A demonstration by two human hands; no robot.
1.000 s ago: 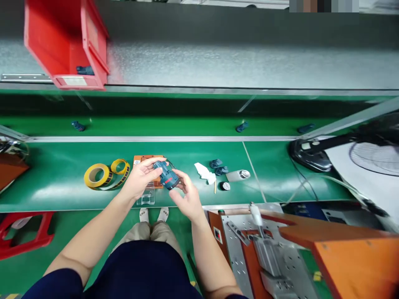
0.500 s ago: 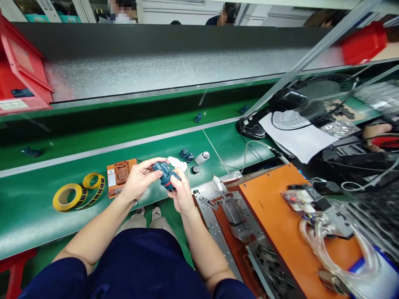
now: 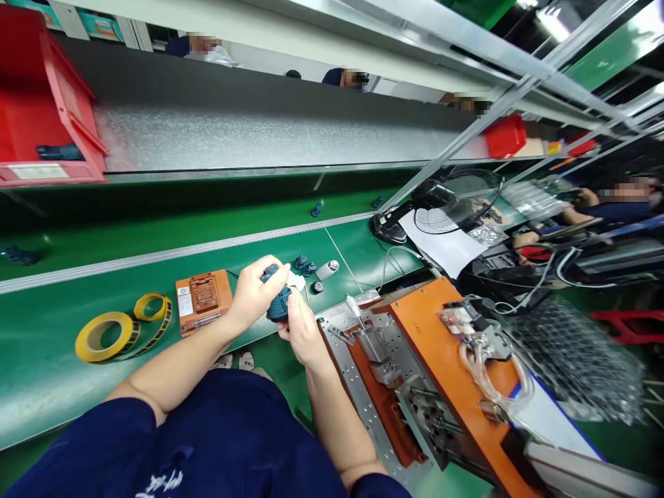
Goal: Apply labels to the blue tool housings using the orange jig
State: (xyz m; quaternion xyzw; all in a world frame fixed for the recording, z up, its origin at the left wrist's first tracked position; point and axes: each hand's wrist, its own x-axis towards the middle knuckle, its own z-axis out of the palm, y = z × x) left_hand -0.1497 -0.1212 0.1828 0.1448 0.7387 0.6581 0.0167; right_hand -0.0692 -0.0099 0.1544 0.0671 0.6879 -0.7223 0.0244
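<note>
Over the front edge of the green bench, I hold a dark teal plastic tool housing [image 3: 280, 306] with both hands. My left hand [image 3: 255, 294] grips its upper left part, thumb across the top. Fingers of my right hand [image 3: 302, 333] close on its lower right side. The hands cover much of the housing. Just behind it lie a crumpled white piece [image 3: 297, 280], two small teal parts [image 3: 301, 261], a small pale bottle [image 3: 328, 270] and a round black-sided cap [image 3: 318, 286]. To the left sits an orange-brown fixture block [image 3: 223, 290].
A yellow label roll [image 3: 83, 342] lies on the bench at left. At right stands an orange-topped machine [image 3: 430, 315] with tubing; behind it is a black fan [image 3: 389, 228]. A red bin [image 3: 72, 104] stands upper left. Teal parts sit on the green strip behind. Other people are farther off.
The housing has been turned in my hands, so its red marking no longer shows. My left hand has moved slightly right and up over it. The camera view has tilted and shifted.
</note>
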